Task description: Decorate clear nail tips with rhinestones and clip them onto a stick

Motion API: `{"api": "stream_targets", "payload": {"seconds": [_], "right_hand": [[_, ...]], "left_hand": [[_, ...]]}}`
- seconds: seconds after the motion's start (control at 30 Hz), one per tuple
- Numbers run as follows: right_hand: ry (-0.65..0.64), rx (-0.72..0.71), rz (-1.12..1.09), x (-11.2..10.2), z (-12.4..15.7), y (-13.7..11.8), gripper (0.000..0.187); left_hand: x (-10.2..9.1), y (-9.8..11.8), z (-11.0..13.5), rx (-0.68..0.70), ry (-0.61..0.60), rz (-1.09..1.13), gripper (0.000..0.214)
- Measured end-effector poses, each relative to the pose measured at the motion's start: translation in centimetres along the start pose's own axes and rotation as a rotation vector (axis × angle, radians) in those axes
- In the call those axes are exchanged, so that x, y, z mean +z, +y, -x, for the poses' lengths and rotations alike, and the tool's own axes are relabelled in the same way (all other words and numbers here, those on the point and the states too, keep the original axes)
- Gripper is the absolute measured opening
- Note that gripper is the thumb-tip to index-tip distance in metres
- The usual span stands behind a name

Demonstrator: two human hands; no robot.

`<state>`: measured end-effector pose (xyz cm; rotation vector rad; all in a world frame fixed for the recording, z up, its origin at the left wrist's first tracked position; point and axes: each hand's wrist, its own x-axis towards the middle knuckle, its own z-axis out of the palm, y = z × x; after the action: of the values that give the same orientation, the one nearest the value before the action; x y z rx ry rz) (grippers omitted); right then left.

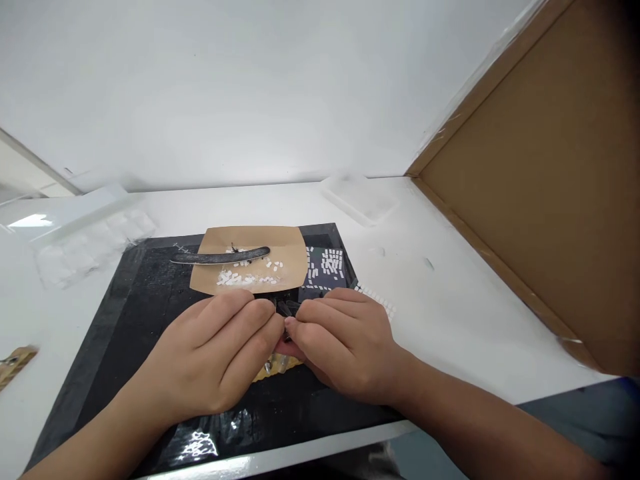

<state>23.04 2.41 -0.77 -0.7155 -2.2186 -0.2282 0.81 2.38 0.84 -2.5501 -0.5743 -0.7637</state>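
My left hand point(225, 353) and my right hand point(350, 340) meet over the black mat point(135, 320), thumbs and fingertips pressed together. Between the fingertips shows a small dark, glossy piece point(289, 308); the fingers cover most of it, and its kind cannot be made out. Below the hands lies a yellow-gold piece point(277, 368) with small shiny bits on it, partly hidden. Just beyond the fingers, a tan sheet point(295, 250) carries scattered small white tabs point(233, 279). A curved dark nail file point(220, 257) rests across that sheet, its left end overhanging the edge.
Right of the tan sheet is a dark sheet with rows of white tabs point(333, 261). A clear plastic tray point(95, 240) stands at the left, and a translucent lid or tray point(360, 199) at the back. A cardboard box point(540, 167) rises on the right. A wooden clip point(17, 365) lies far left.
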Motion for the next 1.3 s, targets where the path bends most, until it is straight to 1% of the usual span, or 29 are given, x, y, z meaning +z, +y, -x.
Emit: {"api": "stream_targets", "payload": {"seconds": [0.2, 0.37, 0.57, 0.7, 0.9, 1.07, 1.17, 1.3], "right_hand": [[0.013, 0.015, -0.007, 0.2, 0.1, -0.2, 0.034], [-0.013, 0.019, 0.001, -0.1, -0.1, -0.3, 0.035], [-0.021, 0.016, -0.001, -0.4, -0.2, -0.5, 0.037], [-0.010, 0.028, -0.013, -0.2, -0.1, -0.4, 0.038], [0.003, 0.079, -0.051, 0.2, 0.3, -0.4, 0.036], [0.006, 0.146, -0.148, 0.3, 0.7, -0.6, 0.029], [0.033, 0.165, -0.208, 0.3, 0.9, -0.6, 0.024], [0.055, 0.177, -0.241, 0.3, 0.7, -0.7, 0.019]], "left_hand": [[0.3, -0.1, 0.2, 0.035, 0.026, -0.030, 0.012], [0.4, -0.4, 0.0, 0.070, 0.033, -0.041, 0.006], [0.4, -0.8, -0.4, 0.110, 0.027, -0.025, 0.013], [0.5, -0.7, -0.3, 0.097, 0.030, -0.006, 0.014], [0.8, -0.7, 0.1, 0.090, 0.038, -0.017, 0.011], [0.7, -1.1, 0.5, 0.109, 0.091, -0.001, 0.011], [0.6, -1.2, 0.6, 0.083, 0.124, 0.026, 0.009], [0.5, -1.0, 0.7, -0.034, 0.164, 0.062, 0.009]]}}
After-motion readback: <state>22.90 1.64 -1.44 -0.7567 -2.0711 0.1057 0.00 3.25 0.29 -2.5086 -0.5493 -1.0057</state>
